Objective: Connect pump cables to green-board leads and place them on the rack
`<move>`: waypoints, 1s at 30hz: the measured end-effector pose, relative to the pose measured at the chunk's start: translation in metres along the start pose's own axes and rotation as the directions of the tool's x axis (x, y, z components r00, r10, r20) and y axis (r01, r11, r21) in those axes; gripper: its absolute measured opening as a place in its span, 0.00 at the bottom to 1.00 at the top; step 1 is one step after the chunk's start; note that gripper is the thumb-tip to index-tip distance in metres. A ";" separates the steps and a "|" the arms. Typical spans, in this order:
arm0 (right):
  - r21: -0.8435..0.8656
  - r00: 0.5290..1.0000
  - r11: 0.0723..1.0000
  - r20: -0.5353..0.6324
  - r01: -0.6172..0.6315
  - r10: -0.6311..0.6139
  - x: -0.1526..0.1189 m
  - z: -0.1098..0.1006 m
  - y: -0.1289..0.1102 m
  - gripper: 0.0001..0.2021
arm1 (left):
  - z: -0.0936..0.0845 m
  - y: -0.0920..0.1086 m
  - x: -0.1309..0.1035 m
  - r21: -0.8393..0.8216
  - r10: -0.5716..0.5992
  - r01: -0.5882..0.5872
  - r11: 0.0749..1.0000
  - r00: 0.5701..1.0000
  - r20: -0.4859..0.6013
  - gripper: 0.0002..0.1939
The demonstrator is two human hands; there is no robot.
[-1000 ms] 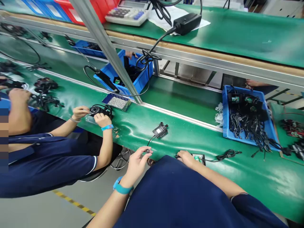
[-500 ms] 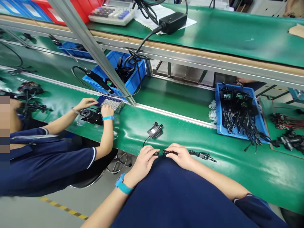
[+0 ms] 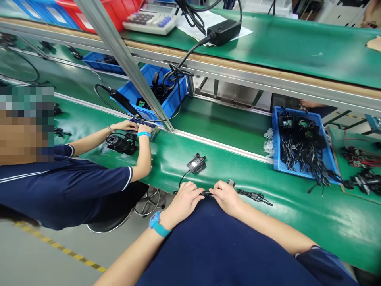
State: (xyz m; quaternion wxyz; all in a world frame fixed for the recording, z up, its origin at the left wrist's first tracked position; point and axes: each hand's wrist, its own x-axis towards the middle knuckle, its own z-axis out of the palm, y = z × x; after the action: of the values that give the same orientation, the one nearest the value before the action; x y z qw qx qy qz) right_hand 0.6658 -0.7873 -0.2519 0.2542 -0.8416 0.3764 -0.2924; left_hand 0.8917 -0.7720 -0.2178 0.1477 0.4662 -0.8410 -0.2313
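The left hand (image 3: 187, 198) and right hand (image 3: 228, 197) meet at the lower centre of the frame, fingertips pinching opposite ends of a small black connector (image 3: 205, 193). A blue band (image 3: 159, 225) circles the left wrist.

Just beyond the left hand, a blocky, ribbed black plastic pump (image 3: 197, 163) lies on the glossy, rippled green mat (image 3: 247, 174), its thin lead running down towards that hand. A bundled smooth black cable (image 3: 254, 196) lies beside the right hand.

At right, a blue plastic bin (image 3: 276, 159) holds tangled black leads; crumpled clear plastic (image 3: 268, 143) sits by its left wall. At left, a co-worker (image 3: 74, 174) in navy reaches near a rounded, slotted black motor (image 3: 121, 143).

On the upper shelf are a black adapter (image 3: 224, 32) over white paper, a pale calculator (image 3: 150, 20) and a red bin (image 3: 114, 12). The pump bears a pale label, too small to read.
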 end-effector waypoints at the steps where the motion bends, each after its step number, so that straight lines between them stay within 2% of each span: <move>1: -0.057 1.000 0.998 0.021 0.002 -0.001 0.000 -0.002 0.000 0.14 | -0.001 0.000 0.002 0.007 -0.002 0.002 1.000 1.000 0.029 0.13; 4: -0.082 0.997 0.997 0.078 0.001 0.006 0.000 -0.005 0.000 0.15 | -0.001 0.000 0.006 -0.011 0.020 -0.019 1.000 0.996 0.085 0.12; 7: 0.083 0.994 0.996 0.107 -0.030 0.022 -0.003 -0.004 0.004 0.10 | 0.001 0.000 0.007 0.026 0.070 -0.072 0.997 0.996 0.063 0.12; 10: 0.202 0.998 0.978 0.049 -0.054 0.045 -0.008 0.003 0.006 0.06 | 0.004 0.002 0.005 0.138 0.108 -0.108 0.985 0.994 0.008 0.13; 12: 0.184 0.999 0.982 0.016 -0.050 0.048 -0.011 0.007 0.004 0.07 | 0.004 0.002 0.004 0.129 0.121 -0.121 0.984 0.993 0.007 0.12; 16: 0.055 0.999 0.998 0.041 -0.038 0.036 -0.010 0.009 -0.003 0.11 | 0.003 0.000 0.006 -0.001 0.141 -0.141 0.990 0.990 0.031 0.11; 20: -0.065 0.999 0.998 0.036 0.002 0.000 -0.006 0.011 -0.002 0.14 | 0.006 -0.008 0.010 -0.047 0.167 -0.168 0.985 0.986 -0.027 0.11; 24: -0.092 0.998 0.994 0.050 0.051 -0.047 -0.004 0.023 0.005 0.12 | 0.016 -0.021 0.008 -0.037 0.247 -0.250 0.968 0.967 -0.060 0.09; 27: -0.101 0.989 0.994 0.136 -0.041 0.054 0.002 0.028 0.007 0.14 | 0.026 -0.033 0.007 0.019 0.326 -0.327 0.945 0.935 -0.135 0.07; 29: -0.120 0.952 0.985 0.265 -0.127 0.155 0.008 0.023 0.005 0.16 | 0.032 -0.038 0.007 0.059 0.367 -0.362 0.930 0.911 -0.188 0.08; 30: -0.128 0.918 0.978 0.345 -0.162 0.197 0.012 0.019 0.003 0.18 | 0.034 -0.039 0.007 0.069 0.371 -0.365 0.929 0.905 -0.208 0.08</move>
State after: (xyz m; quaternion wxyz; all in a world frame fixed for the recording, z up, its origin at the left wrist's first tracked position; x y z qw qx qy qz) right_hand 0.6841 -0.7939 -0.2637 0.3027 -0.8537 0.4135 -0.0923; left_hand 0.9001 -0.7877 -0.2670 0.2729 0.3239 -0.8958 -0.1349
